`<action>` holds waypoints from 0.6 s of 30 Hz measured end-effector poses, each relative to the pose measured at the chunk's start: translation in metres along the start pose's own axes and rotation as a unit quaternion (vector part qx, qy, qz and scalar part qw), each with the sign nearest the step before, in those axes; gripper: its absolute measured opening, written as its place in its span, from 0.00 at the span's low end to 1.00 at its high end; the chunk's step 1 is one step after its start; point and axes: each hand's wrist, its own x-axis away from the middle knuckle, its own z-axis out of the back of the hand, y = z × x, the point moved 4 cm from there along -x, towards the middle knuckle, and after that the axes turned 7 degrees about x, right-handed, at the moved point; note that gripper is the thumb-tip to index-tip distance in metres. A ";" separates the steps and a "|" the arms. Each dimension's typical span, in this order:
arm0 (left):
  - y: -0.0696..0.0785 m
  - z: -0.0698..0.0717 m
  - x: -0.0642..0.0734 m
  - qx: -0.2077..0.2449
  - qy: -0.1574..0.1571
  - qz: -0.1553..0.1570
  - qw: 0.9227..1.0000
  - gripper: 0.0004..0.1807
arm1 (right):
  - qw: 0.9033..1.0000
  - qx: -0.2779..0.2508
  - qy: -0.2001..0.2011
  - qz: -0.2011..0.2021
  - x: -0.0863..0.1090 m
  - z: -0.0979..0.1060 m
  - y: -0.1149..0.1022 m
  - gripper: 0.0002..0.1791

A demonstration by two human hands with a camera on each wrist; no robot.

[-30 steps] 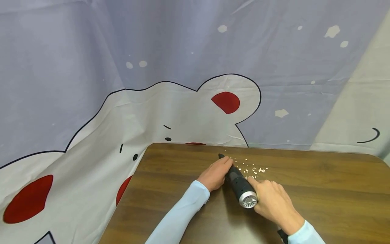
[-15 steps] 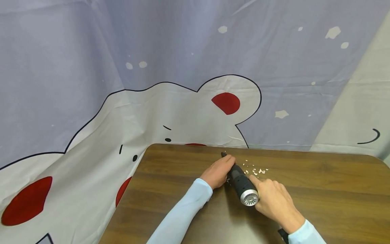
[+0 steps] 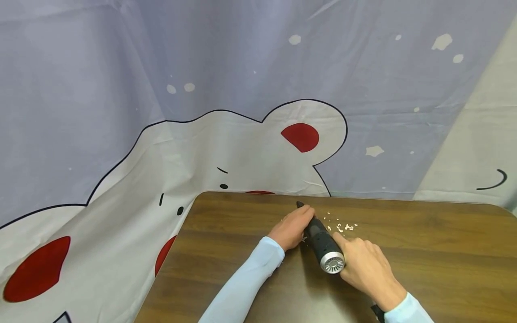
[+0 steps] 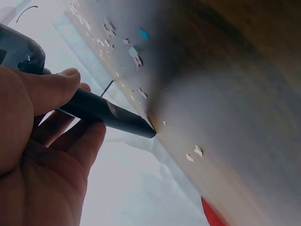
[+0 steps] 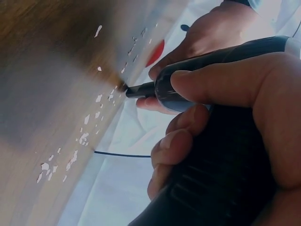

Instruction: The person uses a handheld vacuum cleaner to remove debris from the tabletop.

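A black handheld vacuum cleaner [image 3: 322,241] with a silver vented end lies slantwise between both hands, its narrow nozzle [image 4: 124,117] pointing to the table's far edge. My right hand [image 3: 366,267] grips its handle [image 5: 225,165], fingers wrapped round it and thumb along the body. Up front, my left hand [image 3: 291,228] holds the nozzle between thumb and fingers. In the left wrist view the nozzle tip is at or very near the tabletop; contact is hard to tell. Small pale scraps [image 3: 346,227] lie scattered right of the nozzle, and a few more sit by the left hand.
The brown wooden table [image 3: 436,255] has a rounded far left corner. Right behind its far edge hangs a printed cloth [image 3: 242,148] with a white bear figure. One blue scrap [image 4: 144,34] lies among the pale ones in the left wrist view.
The vacuum cleaner and my left hand have shifted slightly to the right. Several scraps beside the nozzle no longer show, either gone or covered. Both hands keep their hold.
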 end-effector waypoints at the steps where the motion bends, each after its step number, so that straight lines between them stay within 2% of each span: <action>1: 0.000 0.000 0.000 -0.001 0.000 0.000 1.000 0.28 | 1.000 0.001 0.002 0.002 0.000 0.000 -0.001 0.20; 5: 0.000 0.000 0.004 -0.006 0.005 0.001 1.000 0.26 | 1.000 0.004 0.006 0.009 0.003 0.000 -0.003 0.19; 11: 0.004 0.004 0.012 -0.032 0.032 -0.022 0.999 0.25 | 0.999 0.004 0.027 0.021 0.008 0.003 -0.007 0.21; 18: 0.016 0.012 0.024 -0.058 0.054 -0.035 0.996 0.21 | 0.998 0.002 0.056 0.034 0.020 0.013 -0.011 0.22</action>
